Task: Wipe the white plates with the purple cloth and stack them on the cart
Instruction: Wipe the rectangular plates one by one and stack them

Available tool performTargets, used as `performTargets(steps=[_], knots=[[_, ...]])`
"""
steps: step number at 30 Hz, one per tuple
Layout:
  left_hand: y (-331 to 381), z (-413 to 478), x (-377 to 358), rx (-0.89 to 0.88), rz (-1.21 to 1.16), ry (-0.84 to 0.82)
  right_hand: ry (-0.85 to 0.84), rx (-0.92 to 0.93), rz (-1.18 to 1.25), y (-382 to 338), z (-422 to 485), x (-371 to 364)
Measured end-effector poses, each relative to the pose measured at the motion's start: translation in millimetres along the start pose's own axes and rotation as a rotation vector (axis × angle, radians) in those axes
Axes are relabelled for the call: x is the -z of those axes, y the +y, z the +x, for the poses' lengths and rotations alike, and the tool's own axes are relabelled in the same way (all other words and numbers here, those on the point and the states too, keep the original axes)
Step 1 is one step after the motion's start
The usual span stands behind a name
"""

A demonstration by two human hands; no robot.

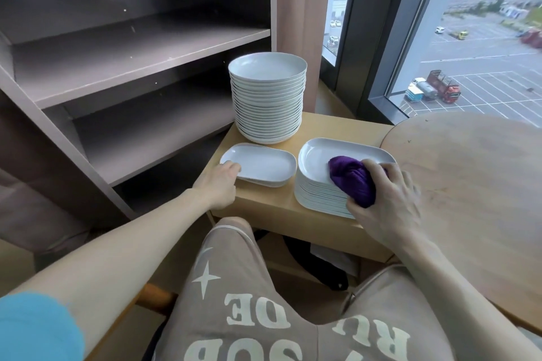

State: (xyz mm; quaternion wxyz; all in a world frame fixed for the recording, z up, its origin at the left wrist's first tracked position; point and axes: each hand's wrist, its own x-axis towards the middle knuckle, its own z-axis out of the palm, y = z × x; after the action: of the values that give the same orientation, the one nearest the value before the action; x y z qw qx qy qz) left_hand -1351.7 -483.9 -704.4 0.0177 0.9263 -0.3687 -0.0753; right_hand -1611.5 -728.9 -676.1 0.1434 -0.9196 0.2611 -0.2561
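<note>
The right grip [390, 199] is closed round the bunched purple cloth [352, 182], pressing it onto the top plate of the taller oblong stack [319, 155] at the cart's [264, 201] right side. The left grip [218, 184] curls its fingers over the near-left rim of the low oblong stack [264, 163] just beside it; the thumb is hidden. A tall round stack [268, 97] stands behind both

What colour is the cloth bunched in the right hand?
Deep purple, plain; the cloth shows best in the head view, gripped by the right hand.
</note>
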Motion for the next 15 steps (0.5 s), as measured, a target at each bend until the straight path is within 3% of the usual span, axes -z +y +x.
performTargets(steps=[8,15], knots=[[66,-19,10,-0.386,-0.257,0.073,-0.085,-0.028,-0.111,-3,2,4],[101,-7,6,-0.486,-0.245,0.105,-0.242,-0.109,-0.146,-12,15,14]])
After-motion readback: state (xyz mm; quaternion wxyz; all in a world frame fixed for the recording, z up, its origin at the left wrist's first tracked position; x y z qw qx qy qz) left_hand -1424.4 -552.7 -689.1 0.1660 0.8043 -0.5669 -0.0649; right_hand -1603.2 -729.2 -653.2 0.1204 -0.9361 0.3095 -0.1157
